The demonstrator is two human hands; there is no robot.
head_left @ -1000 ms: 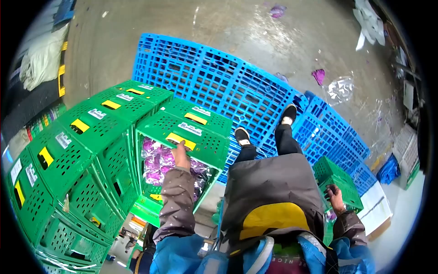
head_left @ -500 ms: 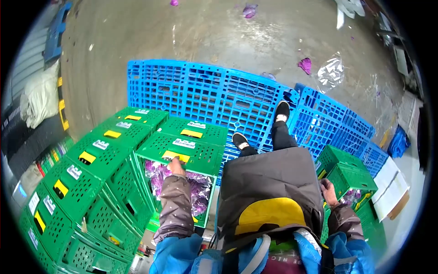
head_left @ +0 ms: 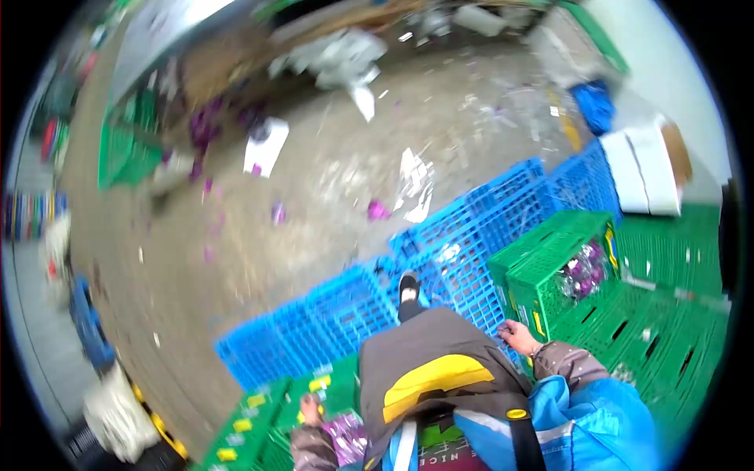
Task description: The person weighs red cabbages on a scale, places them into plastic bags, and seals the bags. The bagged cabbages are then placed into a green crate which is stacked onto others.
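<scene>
My left hand point(head_left: 312, 410) is at the yellow-marked edge of a green crate point(head_left: 343, 375) at the bottom left. Its fingers look curled at that edge, somewhat blurred. Right beside it, purple produce in clear plastic point(head_left: 345, 438) shows in the crate's opening. My right hand point(head_left: 518, 337) is held in front of me with loosely bent fingers and nothing visible in them. It is close to another green crate point(head_left: 542, 275) on the right, whose open side shows clear-wrapped purple produce point(head_left: 583, 273).
Blue plastic pallets point(head_left: 322, 310) lie ahead, with my shoe point(head_left: 409, 286) on them. More green crates point(head_left: 656, 334) and a white box point(head_left: 646, 169) are at the right. Purple scraps point(head_left: 378, 210) and clear plastic point(head_left: 414, 184) litter the floor. A green basket point(head_left: 126, 153) stands far left.
My view has swung to the right, bringing the right-hand crates closer to the middle. The left crates have shifted down and out of view. My right hand is now farther forward.
</scene>
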